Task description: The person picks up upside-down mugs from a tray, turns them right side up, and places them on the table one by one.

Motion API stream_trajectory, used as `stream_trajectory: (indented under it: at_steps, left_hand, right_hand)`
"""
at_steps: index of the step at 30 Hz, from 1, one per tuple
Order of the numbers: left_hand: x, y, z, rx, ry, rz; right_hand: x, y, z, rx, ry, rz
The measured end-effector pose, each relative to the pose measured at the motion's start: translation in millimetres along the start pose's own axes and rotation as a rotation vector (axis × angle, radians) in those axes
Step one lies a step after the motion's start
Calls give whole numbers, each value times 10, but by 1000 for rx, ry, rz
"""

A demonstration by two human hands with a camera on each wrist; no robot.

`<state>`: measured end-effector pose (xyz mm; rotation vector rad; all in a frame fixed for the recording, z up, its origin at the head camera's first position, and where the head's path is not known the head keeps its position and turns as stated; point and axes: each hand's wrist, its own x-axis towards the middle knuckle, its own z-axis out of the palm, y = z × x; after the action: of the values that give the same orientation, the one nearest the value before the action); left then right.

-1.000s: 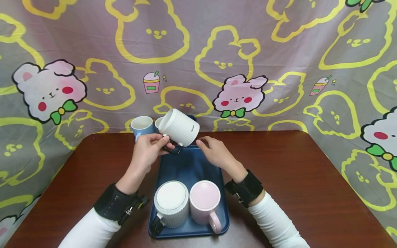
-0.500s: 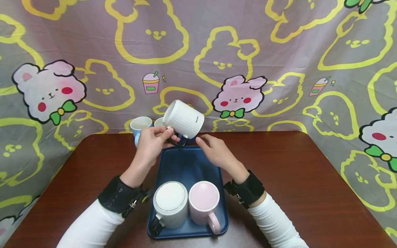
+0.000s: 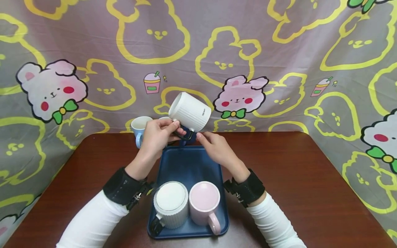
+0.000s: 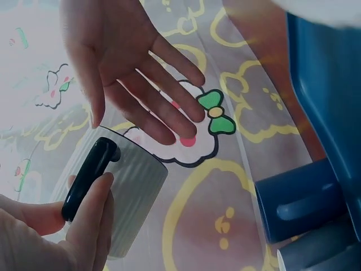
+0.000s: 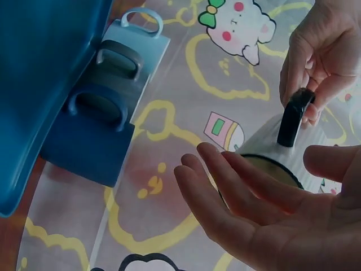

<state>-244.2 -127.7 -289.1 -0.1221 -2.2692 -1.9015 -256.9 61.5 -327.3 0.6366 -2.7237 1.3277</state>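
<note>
Two mugs (image 3: 186, 204) at tray's (image 3: 189, 165) near end; more behind. White mug (image 3: 190, 112) raised higher than before, tilted, handle pinched by left hand (image 3: 158, 137). Right hand (image 3: 215, 148) spread beneath.

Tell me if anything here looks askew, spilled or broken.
Only the white ribbed mug is askew: the left hand holds it by its black handle, tipped sideways in the air above the far end of the blue tray. The right hand is open beneath it. Nothing looks spilled or broken.
</note>
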Motion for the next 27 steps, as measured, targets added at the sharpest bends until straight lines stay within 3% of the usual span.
stream_trajectory:
  at_steps: [8, 15, 27]
  left_hand:
    - [26, 66, 89, -87, 4, 14]
    - [47, 138, 153, -129, 14, 31]
    - [70, 149, 359, -273, 26, 31]
  right_hand:
    - [29, -39, -93, 92, 5, 44]
    - [68, -68, -140, 180, 18, 28]
    - [64, -136, -146, 437, 107, 23]
